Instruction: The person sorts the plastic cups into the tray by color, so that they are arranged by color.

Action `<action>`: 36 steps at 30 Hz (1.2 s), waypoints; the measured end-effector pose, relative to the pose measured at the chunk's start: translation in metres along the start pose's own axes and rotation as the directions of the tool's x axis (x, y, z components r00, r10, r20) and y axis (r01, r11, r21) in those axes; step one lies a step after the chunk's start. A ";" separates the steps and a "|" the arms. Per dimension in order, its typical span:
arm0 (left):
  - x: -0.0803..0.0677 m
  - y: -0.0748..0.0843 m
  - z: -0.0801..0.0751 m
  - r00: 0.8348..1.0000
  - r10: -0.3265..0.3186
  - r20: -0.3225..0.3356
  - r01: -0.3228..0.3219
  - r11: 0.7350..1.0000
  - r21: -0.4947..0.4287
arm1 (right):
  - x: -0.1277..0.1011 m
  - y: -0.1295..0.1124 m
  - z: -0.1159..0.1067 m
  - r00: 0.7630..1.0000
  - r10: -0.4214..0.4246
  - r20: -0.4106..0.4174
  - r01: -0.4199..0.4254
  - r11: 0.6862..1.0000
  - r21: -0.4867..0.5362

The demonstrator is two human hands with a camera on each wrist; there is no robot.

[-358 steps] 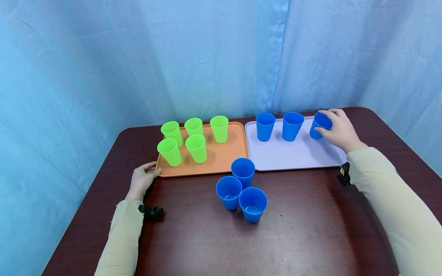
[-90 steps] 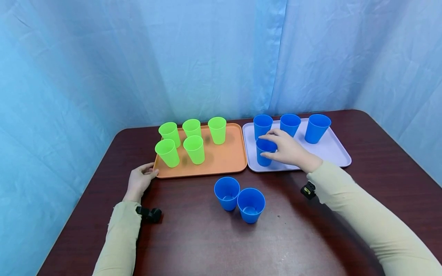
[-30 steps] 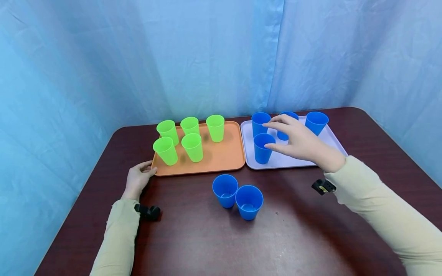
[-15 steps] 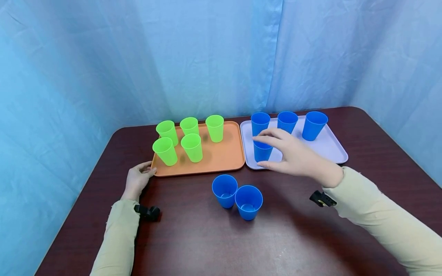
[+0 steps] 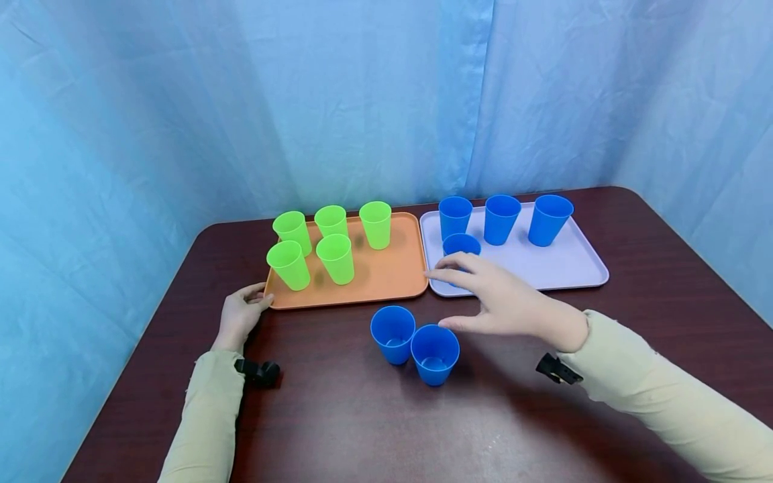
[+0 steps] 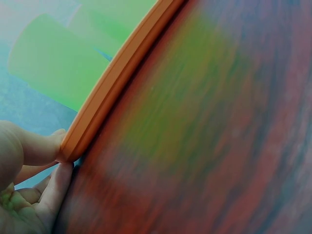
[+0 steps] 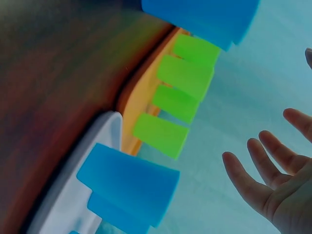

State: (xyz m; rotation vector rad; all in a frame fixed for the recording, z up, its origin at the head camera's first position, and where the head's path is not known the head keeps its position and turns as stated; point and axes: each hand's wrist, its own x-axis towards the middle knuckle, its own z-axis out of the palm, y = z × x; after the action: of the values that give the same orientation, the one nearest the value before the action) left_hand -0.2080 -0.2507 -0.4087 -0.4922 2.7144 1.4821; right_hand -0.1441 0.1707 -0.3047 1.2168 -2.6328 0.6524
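Observation:
My left hand (image 5: 239, 314) pinches the near-left corner of the orange tray (image 5: 395, 268); in the left wrist view, thumb and fingertips meet on the tray's edge. Several green cups stand upright on that tray. My right hand (image 5: 507, 298) hovers with fingers spread and holds nothing, between the lilac tray (image 5: 549, 268) and two blue cups on the table. Its thumb tip appears by the rim of the nearer one (image 5: 435, 359); whether it touches is unclear. The other blue cup (image 5: 392, 335) stands beside it. A front-row blue cup (image 5: 461, 243) on the lilac tray is partly hidden by the right hand.
Three more blue cups, such as the middle one (image 5: 502, 220), stand along the back of the lilac tray. Both trays lie side by side near the far edge of the dark wooden table (image 5: 338, 416). A blue curtain (image 5: 362, 100) hangs behind.
Three seconds ago my right hand was at the front-row blue cup on the lilac tray. It has left that cup there and moved toward the two table cups. My left hand stays at the tray corner.

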 end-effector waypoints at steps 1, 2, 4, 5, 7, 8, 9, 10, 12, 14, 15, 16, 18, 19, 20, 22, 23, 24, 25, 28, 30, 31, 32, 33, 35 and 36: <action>0.000 0.000 0.000 1.000 -0.001 0.000 0.001 1.000 0.000 | -0.001 -0.001 0.002 1.000 -0.004 0.010 0.004 1.000 0.002; 0.000 0.000 0.000 1.000 -0.001 0.001 0.001 1.000 0.001 | -0.001 -0.002 0.004 1.000 -0.010 0.019 0.010 1.000 0.004; 0.001 0.000 0.000 1.000 -0.001 0.000 0.001 1.000 0.003 | -0.002 -0.003 0.009 0.999 -0.024 0.032 0.023 1.000 0.015; 0.001 0.000 0.000 1.000 0.000 0.000 0.000 1.000 0.003 | -0.002 -0.004 0.011 0.999 -0.028 0.038 0.027 0.999 0.023; 0.001 0.000 0.000 1.000 0.003 -0.002 -0.003 1.000 0.005 | -0.003 -0.005 0.014 0.998 -0.035 0.050 0.033 0.999 0.038; 0.000 0.000 0.000 1.000 0.003 -0.002 -0.003 1.000 0.006 | -0.004 -0.005 0.015 0.998 -0.037 0.055 0.035 0.998 0.046; 0.000 0.000 0.000 1.000 0.003 -0.003 -0.003 1.000 0.005 | -0.004 -0.006 0.016 0.997 -0.038 0.060 0.035 0.998 0.055; 0.000 0.000 0.000 1.000 0.003 -0.002 -0.003 1.000 0.005 | -0.004 -0.007 0.017 0.997 -0.038 0.065 0.034 0.998 0.061; 0.000 0.000 0.000 1.000 0.001 -0.001 -0.001 1.000 0.005 | -0.005 -0.008 0.018 0.997 -0.041 0.071 0.036 0.997 0.073; 0.000 0.001 0.000 1.000 0.000 0.001 0.000 1.000 0.005 | -0.005 -0.008 0.020 0.996 -0.048 0.079 0.041 0.996 0.079; 0.000 0.001 0.000 1.000 0.000 0.002 0.000 1.000 0.003 | -0.006 -0.008 0.020 0.995 -0.051 0.082 0.044 0.996 0.082; -0.001 0.001 0.000 1.000 -0.001 0.002 0.001 1.000 0.001 | -0.006 -0.008 0.021 0.995 -0.057 0.086 0.050 0.995 0.084; -0.001 0.001 0.000 1.000 -0.001 0.001 0.001 1.000 -0.001 | -0.007 -0.009 0.024 0.993 -0.072 0.095 0.063 0.994 0.091; -0.001 0.001 0.000 1.000 -0.001 0.001 0.001 1.000 -0.002 | -0.008 -0.009 0.025 0.992 -0.082 0.097 0.073 0.993 0.091; -0.001 0.001 0.000 1.000 -0.001 0.001 0.001 1.000 -0.002 | -0.008 -0.009 0.026 0.991 -0.093 0.098 0.084 0.992 0.095; 0.000 0.001 0.000 1.000 -0.001 -0.001 0.001 1.000 -0.001 | -0.009 -0.010 0.029 0.989 -0.113 0.099 0.103 0.990 0.100; 0.000 0.001 0.000 1.000 0.000 -0.001 0.000 1.000 0.000 | -0.010 -0.010 0.030 0.988 -0.119 0.102 0.109 0.989 0.100; 0.000 0.001 0.000 1.000 0.000 -0.003 0.000 1.000 0.001 | -0.010 -0.011 0.032 0.987 -0.124 0.105 0.113 0.989 0.100; 0.000 0.001 0.000 1.000 0.000 -0.003 0.000 1.000 0.001 | -0.011 -0.011 0.033 0.986 -0.124 0.112 0.113 0.989 0.100; -0.001 0.001 0.000 1.000 0.000 -0.004 0.000 1.000 0.002 | -0.012 -0.013 0.036 0.984 -0.100 0.151 0.084 0.990 0.110; 0.000 0.000 0.000 1.000 0.001 -0.004 -0.001 1.000 0.001 | -0.013 -0.014 0.037 0.980 -0.076 0.182 0.054 0.991 0.122; 0.000 0.000 0.001 1.000 0.002 -0.005 -0.002 1.000 0.001 | -0.013 -0.015 0.037 0.978 -0.067 0.196 0.042 0.991 0.126; 0.000 0.000 0.001 1.000 0.003 -0.006 -0.003 1.000 0.002 | -0.014 -0.015 0.038 0.976 -0.060 0.207 0.033 0.991 0.130; 0.000 0.000 0.000 1.000 0.005 -0.006 -0.005 1.000 0.002 | -0.014 -0.016 0.039 0.975 -0.056 0.217 0.027 0.991 0.132; 0.000 0.000 0.000 1.000 0.005 -0.006 -0.005 1.000 0.002 | -0.014 -0.016 0.040 0.972 -0.053 0.230 0.022 0.991 0.135; 0.000 -0.001 0.000 1.000 0.002 -0.005 -0.002 1.000 0.001 | -0.015 -0.016 0.041 0.971 -0.053 0.234 0.022 0.991 0.134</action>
State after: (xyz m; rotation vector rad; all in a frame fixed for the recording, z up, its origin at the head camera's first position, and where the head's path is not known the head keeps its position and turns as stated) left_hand -0.2076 -0.2509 -0.4091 -0.4937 2.7204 1.4822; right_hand -0.1211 0.1527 -0.3410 1.4618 -2.7877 0.7244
